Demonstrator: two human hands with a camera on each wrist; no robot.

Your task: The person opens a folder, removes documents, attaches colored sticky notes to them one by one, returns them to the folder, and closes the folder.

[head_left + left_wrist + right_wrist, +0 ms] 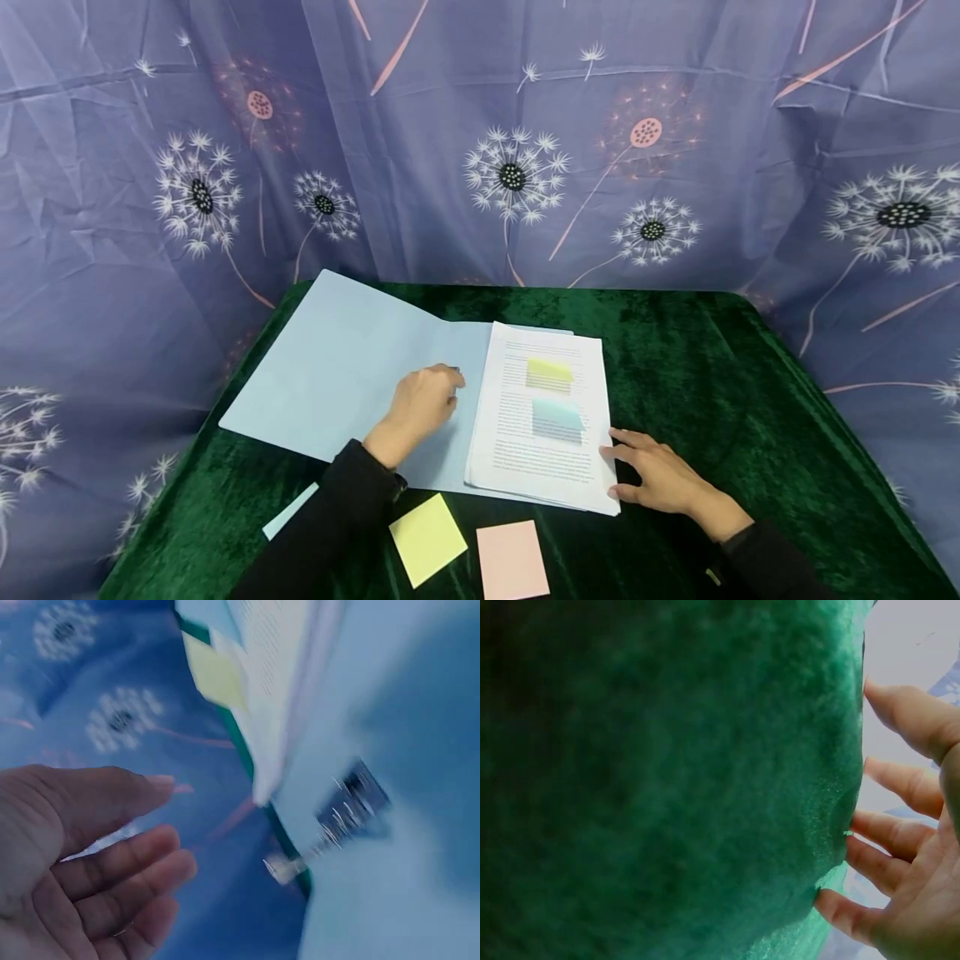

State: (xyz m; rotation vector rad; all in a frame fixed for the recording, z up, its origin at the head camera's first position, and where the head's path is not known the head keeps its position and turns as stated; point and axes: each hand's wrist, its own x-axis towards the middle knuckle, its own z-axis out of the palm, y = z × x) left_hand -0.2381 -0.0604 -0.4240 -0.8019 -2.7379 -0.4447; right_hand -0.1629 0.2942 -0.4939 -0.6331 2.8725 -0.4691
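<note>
A light blue folder (pixel 375 367) lies spread on the table, with a stack of printed sheets (pixel 543 467) on its right half. The top sheet carries a yellow sticky note (pixel 550 372) and a blue sticky note (pixel 557 417). Above the folder's inner side, left of the sheets, is my left hand (pixel 423 400); the left wrist view shows its fingers (pixel 142 877) loosely bent, thumb apart, holding nothing. Near it a metal clip (pixel 351 802) shows blurred on the folder. My right hand (pixel 660 475) touches the stack's right edge with spread fingers.
Near the front edge lie a yellow sticky pad (pixel 427 540) and a pink sticky pad (pixel 513 560). A light blue slip (pixel 290 510) is partly hidden by the left sleeve. Green velvet cloth (pixel 697 375) covers the table, and a patterned curtain (pixel 420 167) hangs behind it.
</note>
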